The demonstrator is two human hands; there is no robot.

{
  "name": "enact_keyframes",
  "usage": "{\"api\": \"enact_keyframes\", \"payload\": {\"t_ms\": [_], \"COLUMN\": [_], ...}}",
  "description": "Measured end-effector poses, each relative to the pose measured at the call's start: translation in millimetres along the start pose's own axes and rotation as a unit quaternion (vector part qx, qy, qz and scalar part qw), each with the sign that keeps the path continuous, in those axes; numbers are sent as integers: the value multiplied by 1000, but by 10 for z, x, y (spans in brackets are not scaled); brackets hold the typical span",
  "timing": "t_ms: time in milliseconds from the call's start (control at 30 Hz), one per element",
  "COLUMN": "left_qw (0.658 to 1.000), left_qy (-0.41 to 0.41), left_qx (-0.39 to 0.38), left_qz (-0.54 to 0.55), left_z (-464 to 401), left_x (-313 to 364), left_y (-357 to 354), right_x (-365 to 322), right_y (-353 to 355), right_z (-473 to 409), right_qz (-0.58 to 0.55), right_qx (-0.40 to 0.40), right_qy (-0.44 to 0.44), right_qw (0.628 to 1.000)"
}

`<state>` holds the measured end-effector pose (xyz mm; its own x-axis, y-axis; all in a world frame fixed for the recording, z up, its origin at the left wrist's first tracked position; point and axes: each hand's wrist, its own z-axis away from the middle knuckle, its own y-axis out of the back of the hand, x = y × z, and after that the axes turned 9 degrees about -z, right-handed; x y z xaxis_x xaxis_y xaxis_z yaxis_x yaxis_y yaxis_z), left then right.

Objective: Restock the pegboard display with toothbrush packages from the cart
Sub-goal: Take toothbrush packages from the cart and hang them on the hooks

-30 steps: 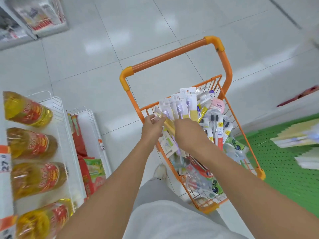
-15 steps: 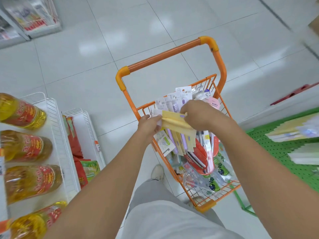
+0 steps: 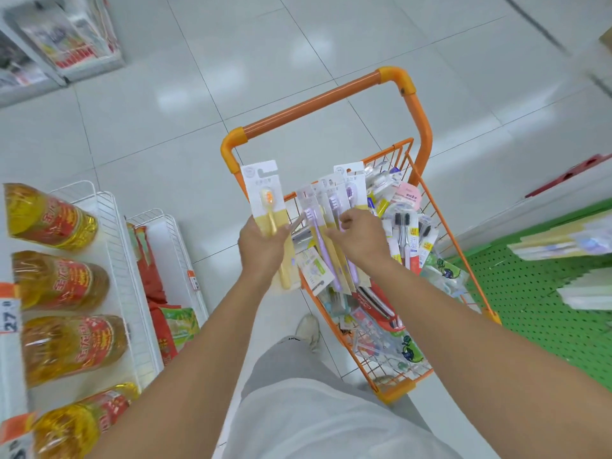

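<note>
Fingers: left hand [image 3: 261, 250] is gripping a yellow toothbrush pack [image 3: 269, 207], lifted clear at the cart's [image 3: 402, 390] near rim; right hand [image 3: 359, 241] is curling into the purple packs [image 3: 326, 233], grip unclear
Progress: early, judging by the full cart; green pegboard [image 3: 530, 293] is waiting at right
Pack: flat card, hang slot up, intact

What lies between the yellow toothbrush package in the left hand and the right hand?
In the head view, purple toothbrush packages fan out between the yellow toothbrush package, gripped by the left hand, and the right hand, which touches them.
</note>
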<state>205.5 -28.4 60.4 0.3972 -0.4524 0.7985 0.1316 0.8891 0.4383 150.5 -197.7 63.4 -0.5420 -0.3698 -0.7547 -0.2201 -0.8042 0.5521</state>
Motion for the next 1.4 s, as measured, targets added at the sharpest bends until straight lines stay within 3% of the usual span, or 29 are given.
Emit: {"api": "enact_keyframes", "payload": {"t_ms": [167,333,433,533,700,833,967,1200,1400], "left_qw": [994,994,993,992,993,978,944,867,839], "left_qy": [-43,-53,-56,-68,-72,-103,-128,-141,-143], "left_qx": [-46,-51,-58,-63,-73,-179,-306,-467,-494], "left_qz": [-89,-85,-86,-87,-51,1,2,-101,-177], "left_z": [-101,-114,-108,-95,-82,94,498,1511,2531], "left_x": [-60,-124,-178,-204,-58,311,631,713,510], "left_y": [110,40,-4,-23,62,-85,-660,-1842,-2702], "right_x": [-96,-45,30,42,-113,108,564,1641,2790], "right_y": [-425,-468,-516,-470,131,823,1293,1898,2318], "right_z": [-118,-112,-100,-85,150,487,893,1868,2516], "right_qz": [149,188,208,123,7,-145,-266,-398,-414], "right_qx": [42,84,68,43,22,-38,57,267,392], "right_qy": [-24,6,19,-28,63,64,10,-122,-158], "right_qw": [988,979,976,991,998,987,962,869,806]}}
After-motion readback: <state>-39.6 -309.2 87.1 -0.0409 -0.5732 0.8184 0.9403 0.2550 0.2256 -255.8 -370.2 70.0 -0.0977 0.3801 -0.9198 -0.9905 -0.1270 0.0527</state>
